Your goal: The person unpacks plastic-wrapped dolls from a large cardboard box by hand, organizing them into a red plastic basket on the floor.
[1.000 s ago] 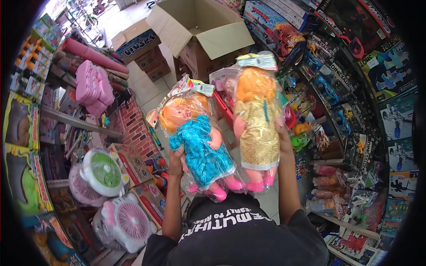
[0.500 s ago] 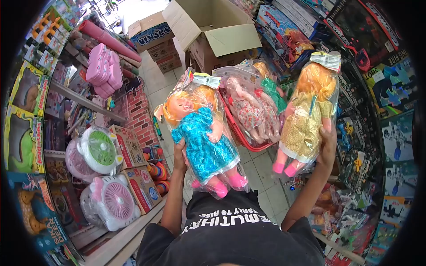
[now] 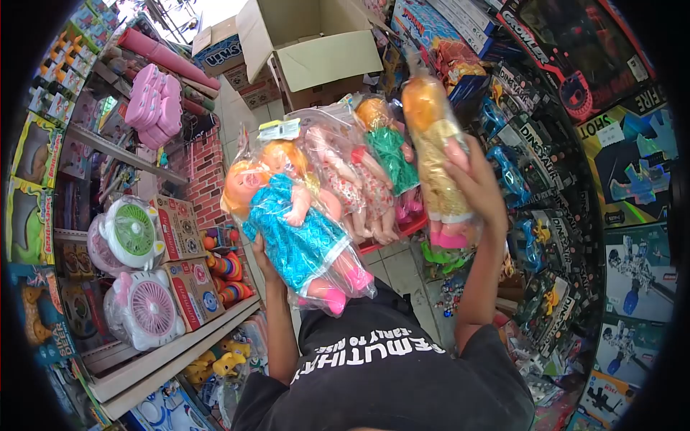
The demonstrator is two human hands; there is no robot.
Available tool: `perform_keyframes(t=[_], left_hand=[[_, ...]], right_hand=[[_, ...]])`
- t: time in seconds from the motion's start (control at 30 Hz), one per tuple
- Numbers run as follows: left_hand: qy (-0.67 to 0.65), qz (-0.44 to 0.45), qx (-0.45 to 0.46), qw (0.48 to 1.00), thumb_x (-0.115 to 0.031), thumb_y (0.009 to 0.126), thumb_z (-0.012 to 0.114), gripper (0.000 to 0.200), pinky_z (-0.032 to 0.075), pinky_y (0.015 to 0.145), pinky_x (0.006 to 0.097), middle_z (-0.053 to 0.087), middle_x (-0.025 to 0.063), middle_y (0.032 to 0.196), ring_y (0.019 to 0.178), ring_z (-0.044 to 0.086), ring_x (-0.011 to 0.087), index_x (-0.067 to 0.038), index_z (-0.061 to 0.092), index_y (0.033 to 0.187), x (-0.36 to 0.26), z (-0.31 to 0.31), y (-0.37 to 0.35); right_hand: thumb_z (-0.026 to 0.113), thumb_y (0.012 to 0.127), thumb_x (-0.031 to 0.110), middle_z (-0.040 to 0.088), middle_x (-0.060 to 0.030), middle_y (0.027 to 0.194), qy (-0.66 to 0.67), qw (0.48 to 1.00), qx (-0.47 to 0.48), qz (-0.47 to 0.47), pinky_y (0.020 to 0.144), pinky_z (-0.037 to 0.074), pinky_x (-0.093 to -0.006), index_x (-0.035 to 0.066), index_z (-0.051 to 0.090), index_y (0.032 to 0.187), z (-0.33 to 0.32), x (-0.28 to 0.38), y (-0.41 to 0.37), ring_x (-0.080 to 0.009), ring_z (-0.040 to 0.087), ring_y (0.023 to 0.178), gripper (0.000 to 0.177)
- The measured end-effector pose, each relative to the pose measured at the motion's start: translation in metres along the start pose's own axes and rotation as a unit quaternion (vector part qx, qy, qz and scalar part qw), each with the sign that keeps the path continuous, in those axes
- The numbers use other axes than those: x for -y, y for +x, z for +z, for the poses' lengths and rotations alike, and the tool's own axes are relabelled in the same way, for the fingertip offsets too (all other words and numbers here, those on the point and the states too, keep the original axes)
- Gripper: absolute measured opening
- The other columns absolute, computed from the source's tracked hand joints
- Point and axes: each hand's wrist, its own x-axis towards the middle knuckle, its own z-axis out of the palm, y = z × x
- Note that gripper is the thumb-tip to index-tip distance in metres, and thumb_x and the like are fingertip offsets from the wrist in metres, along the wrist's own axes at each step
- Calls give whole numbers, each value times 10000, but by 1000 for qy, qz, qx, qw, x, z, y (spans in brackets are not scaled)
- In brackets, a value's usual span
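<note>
My left hand (image 3: 267, 260) is closed round the side of a bagged doll in a blue dress (image 3: 298, 223), held face up with its pink shoes toward me. The yellow-haired head of another bagged doll (image 3: 282, 155) peeks out behind it. On the right, my right hand (image 3: 476, 183) grips a bagged doll in a gold dress (image 3: 440, 161), upright and turned side-on. Between them, a bagged doll in a green dress (image 3: 394, 154) and bagged dolls in floral dresses (image 3: 374, 197) lie in a red basket (image 3: 415, 224), mostly hidden.
An open cardboard box (image 3: 327, 63) stands beyond the basket. On the left shelf are wrapped fans (image 3: 146, 309), small boxes (image 3: 188, 226) and pink cases (image 3: 154, 106). Boxed toys (image 3: 632, 172) line the right side. Tiled floor (image 3: 395, 269) shows between the shelves.
My right hand has moved inward and up, turning the gold-dressed doll side-on. The blue-dressed doll has shifted left and tilted, and more of the doll behind it shows. The view has swung right.
</note>
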Motion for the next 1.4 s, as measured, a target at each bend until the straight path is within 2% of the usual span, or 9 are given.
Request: perform_keyframes(t=[0.23,0.4,0.53,0.63,0.97,1.1,1.17,1.27,1.4], left_hand=[[-15,30,-70,997,-432,951,378,500,466,925,393,598,101,1171,1060,584,226,-50,502,1250,11,-1,-13],[-20,64,-101,993,-432,950,363,494,481,887,376,608,93,1145,1011,602,223,-58,511,1238,13,4,-13],[2,78,-107,991,-431,951,372,497,481,892,381,609,97,1139,1021,600,222,-45,509,1232,17,6,-14],[-5,67,-103,992,-429,953,381,496,480,898,385,608,100,1145,1024,600,222,-39,509,1231,22,15,-18],[37,40,-39,998,-407,960,389,484,467,932,374,608,95,1177,1050,599,210,-31,513,1239,34,29,-20],[65,85,-23,994,-346,944,464,430,466,922,368,608,93,1158,1046,592,202,-24,516,1224,32,29,-19],[82,85,-34,992,-306,927,507,411,461,923,365,601,95,1156,1044,589,202,-12,513,1215,33,24,-18],[102,113,-42,987,-267,912,544,400,454,924,364,594,102,1145,1043,585,209,1,509,1207,30,41,-17],[171,149,-38,973,-269,912,558,421,444,932,365,579,110,1154,1059,572,210,8,492,1222,18,56,-24]], right_hand=[[600,860,247,428,-296,1328,-230,973,-5,-31,990,386,-455,6,311,1383,114,-87,55,-442,461,1197,644],[660,713,614,209,-256,1498,-268,944,190,16,1048,232,-617,90,246,1470,104,-71,42,-429,212,1383,1009],[687,696,599,258,-255,1473,-236,966,107,18,1061,240,-579,249,278,1474,102,-88,34,-437,241,1359,946],[728,683,562,261,-250,1456,-160,986,14,-46,1043,279,-578,223,309,1458,119,-111,27,-451,263,1308,944],[680,741,558,206,-235,1490,-192,977,82,46,1019,244,-654,182,286,1465,109,-99,27,-478,175,1354,905],[629,794,555,345,-258,1413,-256,959,-72,-97,1015,323,-560,67,351,1407,99,-66,17,-434,325,1309,831],[576,881,440,535,-241,1225,49,984,91,-144,982,383,-460,6,446,1315,84,-4,2,-394,509,1144,628],[612,858,445,603,-230,1092,89,944,315,-34,931,429,-417,9,449,1306,88,45,-11,-364,585,1034,646],[668,814,467,579,-235,1168,19,965,233,-121,950,424,-411,-4,406,1336,108,44,-15,-339,561,1120,750]])
